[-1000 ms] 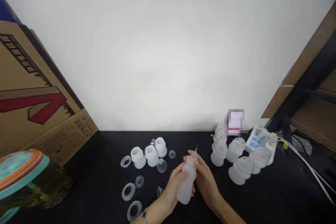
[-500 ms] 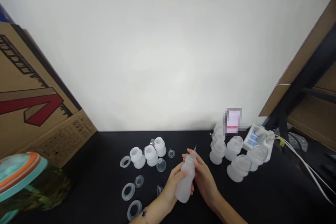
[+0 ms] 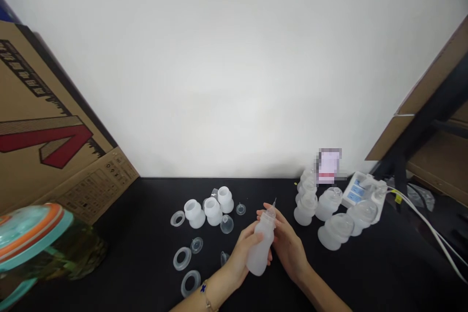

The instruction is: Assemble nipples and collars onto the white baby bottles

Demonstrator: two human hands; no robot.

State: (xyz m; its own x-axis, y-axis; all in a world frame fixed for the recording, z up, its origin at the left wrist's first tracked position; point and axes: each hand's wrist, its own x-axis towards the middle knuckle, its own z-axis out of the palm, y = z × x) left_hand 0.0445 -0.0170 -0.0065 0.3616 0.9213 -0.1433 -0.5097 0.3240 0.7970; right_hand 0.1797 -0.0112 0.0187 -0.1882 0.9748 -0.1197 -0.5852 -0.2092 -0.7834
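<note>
A frosted white plastic bottle is held tilted over the black table, neck pointing away from me. My left hand wraps round its body from the left. My right hand holds the neck end, fingers closed near a thin clear pointed tip on the mouth. Left of the hands lie three open white bottles, clear nipples and several clear screw rings.
Several capped bottles stand at the right, beside a white power strip with white cables. A large cardboard box leans at the left. A jar with a teal and orange lid is at the near left. A dark shelf frame rises at the right.
The hands and bottle keep almost the same pose. The whole view has shifted slightly, as my head moved a little.
</note>
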